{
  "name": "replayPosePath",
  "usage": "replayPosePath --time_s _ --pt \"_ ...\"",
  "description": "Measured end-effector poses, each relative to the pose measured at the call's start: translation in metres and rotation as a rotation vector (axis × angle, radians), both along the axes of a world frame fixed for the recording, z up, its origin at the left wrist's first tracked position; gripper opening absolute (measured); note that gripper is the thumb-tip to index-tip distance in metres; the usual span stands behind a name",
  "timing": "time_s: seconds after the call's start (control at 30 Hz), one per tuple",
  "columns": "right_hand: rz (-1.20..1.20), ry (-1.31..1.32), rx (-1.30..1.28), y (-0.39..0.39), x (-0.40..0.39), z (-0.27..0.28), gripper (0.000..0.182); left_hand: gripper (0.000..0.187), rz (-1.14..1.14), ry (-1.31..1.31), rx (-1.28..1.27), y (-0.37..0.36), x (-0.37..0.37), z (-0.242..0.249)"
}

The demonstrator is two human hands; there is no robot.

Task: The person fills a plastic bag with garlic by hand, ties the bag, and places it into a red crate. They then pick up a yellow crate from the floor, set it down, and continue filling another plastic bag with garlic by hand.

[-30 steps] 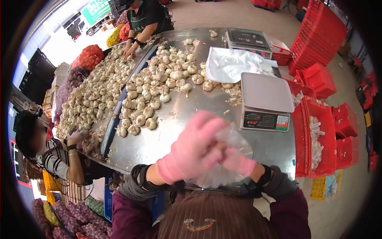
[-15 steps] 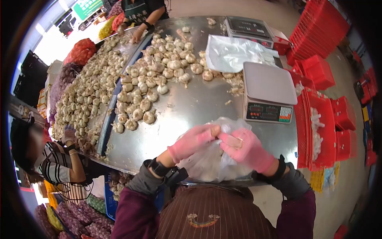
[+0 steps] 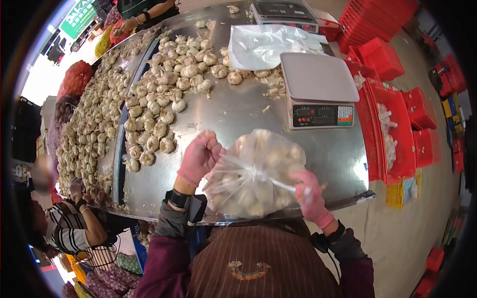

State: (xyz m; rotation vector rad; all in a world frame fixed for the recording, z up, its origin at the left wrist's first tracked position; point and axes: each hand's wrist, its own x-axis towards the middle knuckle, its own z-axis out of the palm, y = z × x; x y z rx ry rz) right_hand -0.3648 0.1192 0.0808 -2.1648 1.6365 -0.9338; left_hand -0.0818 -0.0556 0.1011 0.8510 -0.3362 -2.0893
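Observation:
A clear plastic bag full of garlic bulbs rests on the metal table's near edge in front of me. Its top is drawn together into a tight gather at the middle, with twisted ends stretched to both sides. My left hand, in a pink glove, is closed on the left end. On the other side my right hand, gloved alike and slightly blurred, grips the right end low beside the bag. Beyond the bag, loose garlic bulbs lie heaped on the table's left half.
A digital scale stands right of centre, with plastic bags and a second scale behind it. Red crates line the right edge. A blue divider borders another garlic pile. Two co-workers handle garlic at left.
My hands, close together before, have moved apart, left and right, pulling the bag's ends taut. The bag's gathered top now shows between them. The whole view has shifted somewhat.

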Motion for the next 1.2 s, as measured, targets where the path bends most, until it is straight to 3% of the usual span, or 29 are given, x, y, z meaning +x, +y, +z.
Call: replayPosePath --time_s 0.07,0.1,0.13,0.17,0.2,0.27,0.3,0.37,0.43,0.47,0.5,0.53,0.6,0.63,0.67,0.7,0.73,0.8,0.83,0.87,0.93,0.97,1.0,1.03,1.07,1.1,1.13,1.2 --pt "0.033 -1.279 0.506 -0.017 0.020 0.031 0.037 0.012 -0.223 0.233 -0.235 -0.010 -0.016 0.042" --pt "0.218 -1.417 0.418 -0.025 0.028 0.033 0.043 0.014 -0.242 0.156 -0.208 -0.028 -0.015 0.037" --pt "0.214 -1.417 0.416 -0.019 0.026 0.026 0.043 0.016 -0.256 0.080 -0.187 -0.045 -0.004 0.026" --pt "0.039 -1.507 0.503 -0.013 0.025 0.010 0.042 0.019 -0.273 0.013 -0.014 -0.057 0.013 -0.014" --pt "-0.134 -1.585 0.577 -0.011 0.021 -0.008 0.042 0.019 -0.267 -0.356 -0.235 -0.062 0.034 -0.064" --pt "-0.124 -1.699 0.511 -0.008 0.018 -0.029 0.036 0.016 -0.157 -0.017 0.192 -0.059 0.039 -0.096" --pt "-0.242 -1.527 0.502 -0.011 0.025 -0.019 0.029 0.016 -0.174 -0.017 0.190 -0.060 0.031 -0.080" --pt "-0.396 -1.086 0.519 -0.020 0.040 -0.020 0.026 0.016 -0.047 -0.341 -0.421 -0.033 0.003 -0.013" --pt "-0.253 -0.452 0.281 -0.050 0.074 -0.003 0.042 0.012 -0.097 -0.722 -0.823 -0.002 -0.037 0.048" --pt "-0.263 -0.456 0.274 -0.062 0.080 -0.005 0.042 0.012 -0.235 -0.583 -0.960 0.019 -0.046 0.054" --pt "-0.093 -0.198 0.333 -0.075 0.084 -0.011 0.049 0.011 -0.442 -0.428 -1.527 0.022 -0.054 0.060" --pt "0.079 0.067 0.383 -0.085 0.085 -0.019 0.057 0.010 -0.609 -0.561 -1.513 0.034 -0.058 0.075" --pt "0.061 0.063 0.342 -0.092 0.083 -0.030 0.052 0.006 -0.093 -0.762 -1.609 0.030 -0.069 0.066" --pt "-0.015 -0.486 0.388 -0.091 0.087 -0.032 0.046 0.006 -0.082 -0.767 -1.615 0.025 -0.063 0.049" --pt "-0.094 -1.041 0.424 -0.090 0.092 -0.035 0.041 0.008 -0.354 -0.699 -1.280 0.020 -0.053 0.024" --pt "-0.095 -0.869 0.326 -0.086 0.086 -0.041 0.039 0.016 -0.600 -0.615 -0.929 0.018 -0.046 0.012" --pt "-0.096 -0.873 0.323 -0.086 0.074 -0.028 0.039 0.016 -0.604 -0.618 -0.931 0.023 -0.044 0.011" --pt "0.187 -1.149 0.998 -0.085 0.049 0.003 0.042 0.026 -0.585 -0.778 -1.280 0.036 -0.042 0.011" --pt "0.206 -1.209 0.966 -0.081 0.049 0.013 0.032 0.033 -0.560 -0.841 -1.521 0.037 -0.040 0.011" --pt "0.200 -1.212 0.962 -0.079 0.048 0.024 0.032 0.033 -0.565 -0.835 -1.524 0.038 -0.043 0.013" --pt "0.350 -0.307 0.579 -0.078 0.047 0.044 0.018 0.036 -0.261 -0.539 -1.110 0.041 -0.053 0.020" --pt "0.353 -0.305 0.584 -0.078 0.051 0.039 0.018 0.037 -0.307 -0.258 -0.609 0.038 -0.053 0.016" --pt "0.321 0.128 0.229 -0.080 0.057 0.028 0.014 0.037 -0.303 -0.260 -0.607 0.028 -0.050 0.005" --pt "0.270 0.551 -0.142 -0.082 0.060 0.019 0.011 0.039 -0.574 -0.373 -0.504 0.014 -0.046 -0.006" --pt "0.269 0.551 -0.146 -0.085 0.060 0.011 0.011 0.042 -0.843 -0.484 -0.390 0.006 -0.042 -0.015" --pt "0.249 0.447 -0.301 -0.088 0.061 0.008 0.014 0.030 -0.761 -0.412 -0.282 0.010 -0.049 -0.012" --pt "0.228 0.338 -0.449 -0.087 0.062 0.005 0.018 0.030 -0.763 -0.416 -0.276 0.011 -0.048 -0.013" --pt "0.155 0.230 -0.406 -0.078 0.067 0.011 0.016 0.023 -0.654 -0.577 -1.093 0.015 -0.048 -0.019"
